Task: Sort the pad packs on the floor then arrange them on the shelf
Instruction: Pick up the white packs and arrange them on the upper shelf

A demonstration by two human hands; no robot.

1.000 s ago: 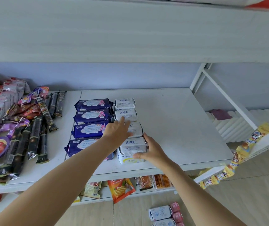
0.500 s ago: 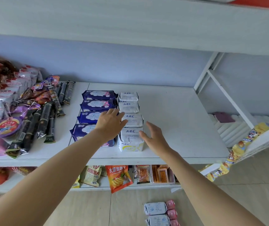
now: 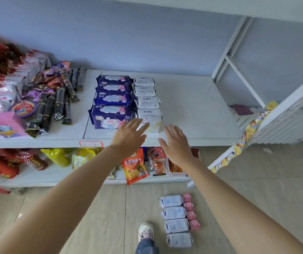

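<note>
On the white shelf lie two rows of pad packs: several dark blue packs on the left and several white ABC packs to their right. My left hand hovers with straight fingers just in front of the nearest packs, holding nothing. My right hand is spread flat beside it, over the shelf's front edge, also holding nothing. On the floor below lies a row of pale blue-and-white pad packs with small pink packs along their right side.
Snack bars and wrapped sweets crowd the shelf's left part. The lower shelf holds chip bags and more snacks. A white frame and a hanging yellow sachet strip stand at the right. My shoe is on the tiled floor.
Both hands have let go of the front white ABC pack and drawn back toward the shelf's front edge. The view has tilted down, showing the floor packs.
</note>
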